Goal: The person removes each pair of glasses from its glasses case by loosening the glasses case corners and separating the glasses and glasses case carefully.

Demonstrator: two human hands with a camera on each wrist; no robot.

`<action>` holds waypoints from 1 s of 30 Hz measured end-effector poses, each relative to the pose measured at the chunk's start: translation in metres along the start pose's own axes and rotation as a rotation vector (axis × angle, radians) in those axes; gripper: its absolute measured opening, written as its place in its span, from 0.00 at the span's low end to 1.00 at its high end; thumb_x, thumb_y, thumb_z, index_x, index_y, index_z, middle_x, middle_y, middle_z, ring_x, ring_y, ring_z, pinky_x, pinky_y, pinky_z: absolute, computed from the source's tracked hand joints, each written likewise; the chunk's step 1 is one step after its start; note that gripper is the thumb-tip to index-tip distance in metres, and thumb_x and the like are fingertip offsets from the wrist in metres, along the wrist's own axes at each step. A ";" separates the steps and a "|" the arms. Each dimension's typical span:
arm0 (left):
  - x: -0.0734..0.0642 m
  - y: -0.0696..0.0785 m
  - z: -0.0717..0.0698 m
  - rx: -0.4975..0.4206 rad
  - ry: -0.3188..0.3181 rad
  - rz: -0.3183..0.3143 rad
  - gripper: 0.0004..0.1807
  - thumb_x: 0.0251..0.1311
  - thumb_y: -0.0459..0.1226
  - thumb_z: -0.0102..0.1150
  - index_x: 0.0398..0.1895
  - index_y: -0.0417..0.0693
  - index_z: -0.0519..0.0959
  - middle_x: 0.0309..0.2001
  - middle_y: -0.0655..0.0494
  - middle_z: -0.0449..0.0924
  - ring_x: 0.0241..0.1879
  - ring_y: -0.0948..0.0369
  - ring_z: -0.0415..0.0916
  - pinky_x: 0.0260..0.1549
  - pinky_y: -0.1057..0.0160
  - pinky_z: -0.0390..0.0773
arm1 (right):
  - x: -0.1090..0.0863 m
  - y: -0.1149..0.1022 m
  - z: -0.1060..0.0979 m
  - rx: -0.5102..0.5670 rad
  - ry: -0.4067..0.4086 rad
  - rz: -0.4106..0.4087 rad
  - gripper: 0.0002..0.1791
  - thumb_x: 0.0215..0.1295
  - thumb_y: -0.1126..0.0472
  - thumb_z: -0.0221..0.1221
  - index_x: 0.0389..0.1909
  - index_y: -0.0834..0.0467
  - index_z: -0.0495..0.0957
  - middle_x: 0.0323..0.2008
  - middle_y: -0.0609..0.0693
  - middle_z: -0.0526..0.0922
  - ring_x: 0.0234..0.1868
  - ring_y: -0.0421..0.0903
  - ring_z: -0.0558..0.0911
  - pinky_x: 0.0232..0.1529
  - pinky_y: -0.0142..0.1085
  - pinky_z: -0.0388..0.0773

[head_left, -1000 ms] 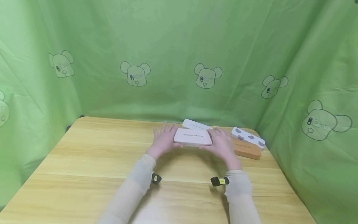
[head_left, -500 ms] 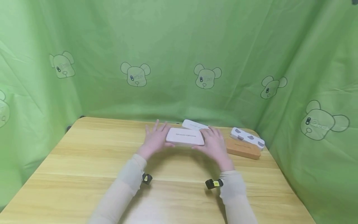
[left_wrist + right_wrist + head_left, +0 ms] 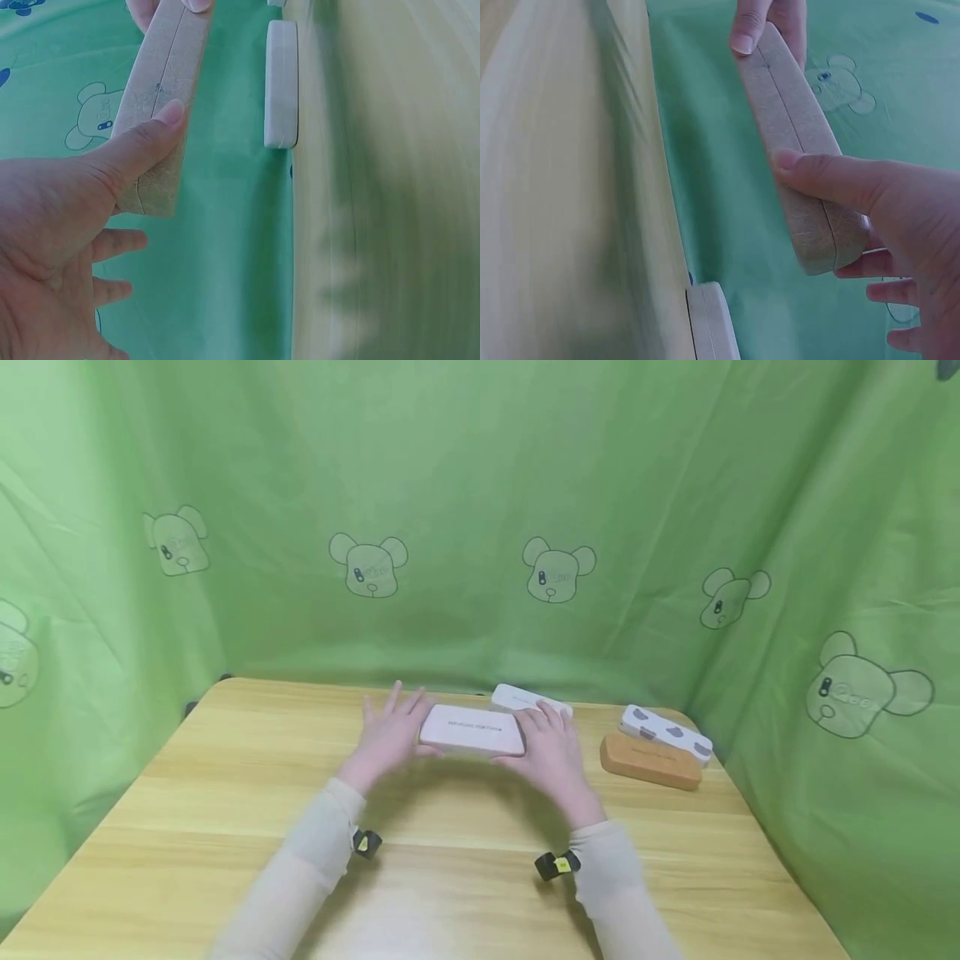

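A pale pink glasses case [image 3: 472, 730] with a line of dark lettering on top is held level between both hands, above the tabletop. My left hand [image 3: 388, 739] grips its left end, the thumb lying across the seam on the near side in the left wrist view. At the other end my right hand [image 3: 551, 752] pinches the case, its thumb [image 3: 817, 174] pressed on the seam side. Parts of the fingers behind the case are hidden. A white slim case [image 3: 517, 697] lies on the table behind the right hand, partly covered by it.
An orange-brown case [image 3: 651, 762] lies toward the right side of the wooden table [image 3: 450, 877]. Just behind it is a white case with grey patches [image 3: 666, 732]. A green curtain [image 3: 450, 460] with bear outlines surrounds the table's back and sides.
Both hands have carried the pink case to the left, away from the orange-brown case, which shows fully now. The cases on the table have stayed in place.
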State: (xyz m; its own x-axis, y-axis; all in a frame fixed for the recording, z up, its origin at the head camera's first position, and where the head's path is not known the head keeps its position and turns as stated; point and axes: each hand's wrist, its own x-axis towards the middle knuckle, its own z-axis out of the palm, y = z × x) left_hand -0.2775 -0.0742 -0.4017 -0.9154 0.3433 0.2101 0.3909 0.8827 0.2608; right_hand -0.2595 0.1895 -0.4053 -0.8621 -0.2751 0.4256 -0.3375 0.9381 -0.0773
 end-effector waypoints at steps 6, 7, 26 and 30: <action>-0.010 -0.012 -0.006 -0.003 -0.028 -0.005 0.51 0.46 0.60 0.68 0.73 0.56 0.60 0.77 0.51 0.51 0.78 0.41 0.37 0.65 0.25 0.28 | 0.000 -0.012 0.010 -0.001 0.009 -0.019 0.50 0.41 0.30 0.69 0.64 0.53 0.72 0.60 0.54 0.79 0.70 0.59 0.67 0.72 0.62 0.55; -0.011 -0.014 -0.006 -0.003 -0.029 -0.005 0.50 0.46 0.60 0.68 0.73 0.56 0.60 0.77 0.51 0.51 0.78 0.42 0.36 0.65 0.25 0.27 | 0.000 -0.014 0.012 -0.004 0.013 -0.025 0.50 0.41 0.30 0.69 0.64 0.53 0.72 0.60 0.53 0.78 0.70 0.59 0.67 0.72 0.62 0.55; -0.045 -0.061 -0.016 0.030 0.031 -0.019 0.50 0.43 0.56 0.72 0.71 0.50 0.63 0.74 0.46 0.59 0.77 0.40 0.40 0.64 0.22 0.29 | 0.011 -0.066 0.031 0.025 -0.020 -0.064 0.47 0.42 0.30 0.69 0.58 0.58 0.74 0.57 0.55 0.79 0.68 0.57 0.68 0.74 0.55 0.55; -0.052 -0.069 -0.018 0.020 0.023 -0.036 0.51 0.44 0.56 0.71 0.72 0.51 0.62 0.74 0.45 0.60 0.76 0.39 0.40 0.63 0.22 0.29 | 0.014 -0.077 0.035 0.028 -0.037 -0.064 0.48 0.42 0.30 0.69 0.59 0.58 0.73 0.58 0.54 0.79 0.68 0.57 0.68 0.75 0.56 0.54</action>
State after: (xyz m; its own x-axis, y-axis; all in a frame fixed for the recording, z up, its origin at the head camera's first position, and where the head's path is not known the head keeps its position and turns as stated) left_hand -0.2551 -0.1588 -0.4138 -0.9262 0.3043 0.2224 0.3558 0.9005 0.2498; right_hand -0.2587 0.1064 -0.4253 -0.8517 -0.3424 0.3967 -0.4023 0.9123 -0.0763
